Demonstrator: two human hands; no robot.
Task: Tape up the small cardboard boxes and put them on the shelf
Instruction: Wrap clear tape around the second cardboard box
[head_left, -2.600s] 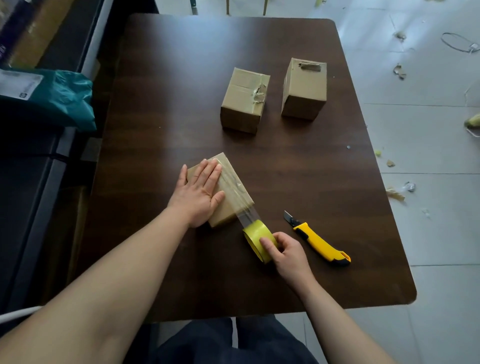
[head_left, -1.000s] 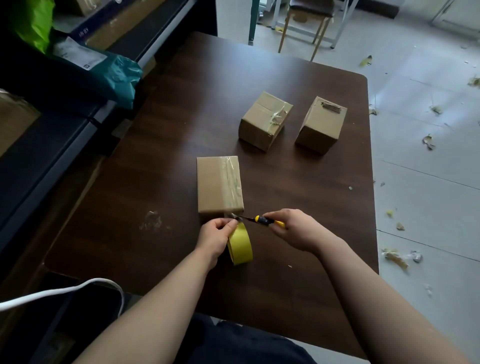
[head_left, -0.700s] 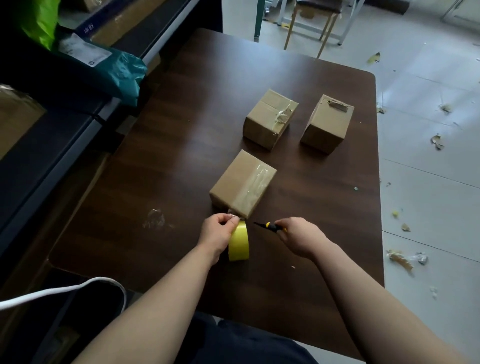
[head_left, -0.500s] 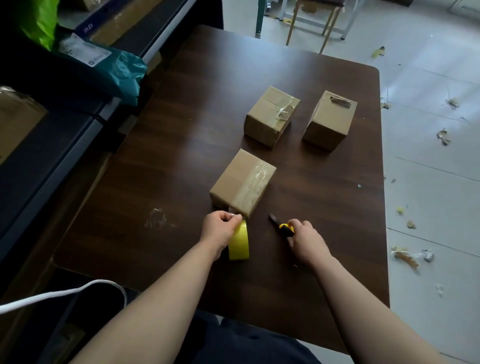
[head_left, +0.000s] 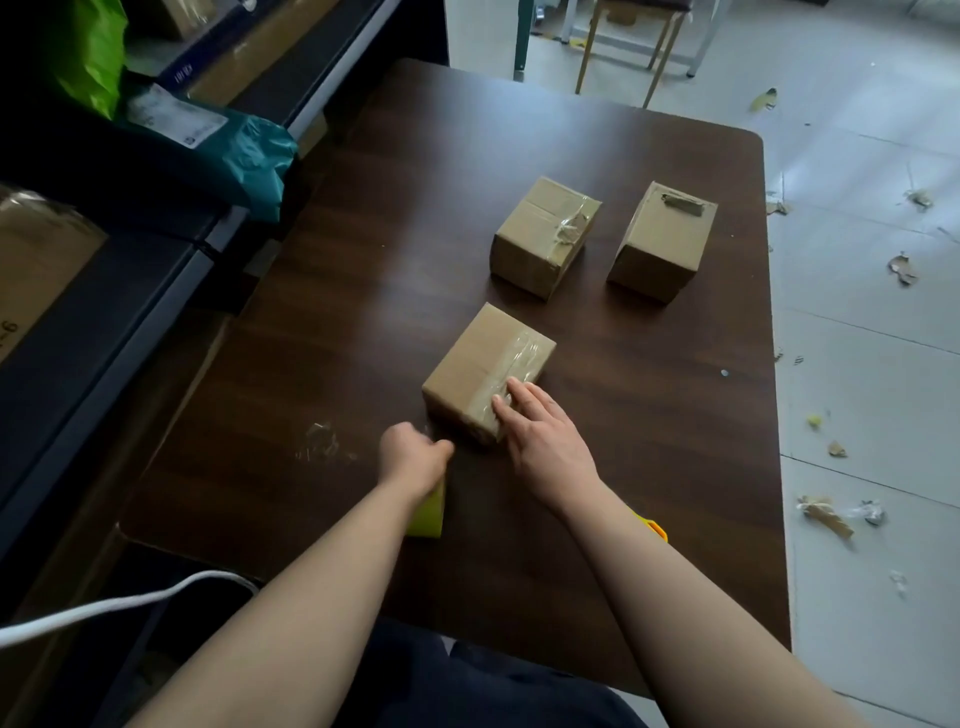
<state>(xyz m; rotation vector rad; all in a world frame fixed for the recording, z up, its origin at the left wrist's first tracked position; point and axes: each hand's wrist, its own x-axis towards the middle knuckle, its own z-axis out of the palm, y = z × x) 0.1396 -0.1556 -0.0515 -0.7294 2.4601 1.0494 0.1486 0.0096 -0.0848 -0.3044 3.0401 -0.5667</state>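
Tape being pressed down on the nearest box (head_left: 483, 364), mid-table (head_left: 363, 260).
The shelf (head_left: 104, 322) stood at left. The left hand (head_left: 413, 457) curled at the box's near end, its hold too blurred to tell, over the tape roll (head_left: 428, 514). The right hand (head_left: 545, 441) pressed straight fingers on the taped top. Next, probably, a two-handed lift shelfward.

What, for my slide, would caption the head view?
Right hand presses tape onto the near box, left hand curled at its edge; two boxes wait behind.

Dark wooden table (head_left: 571, 130) on pale tiled floor (head_left: 857, 364) strewn with scraps (head_left: 826, 514).
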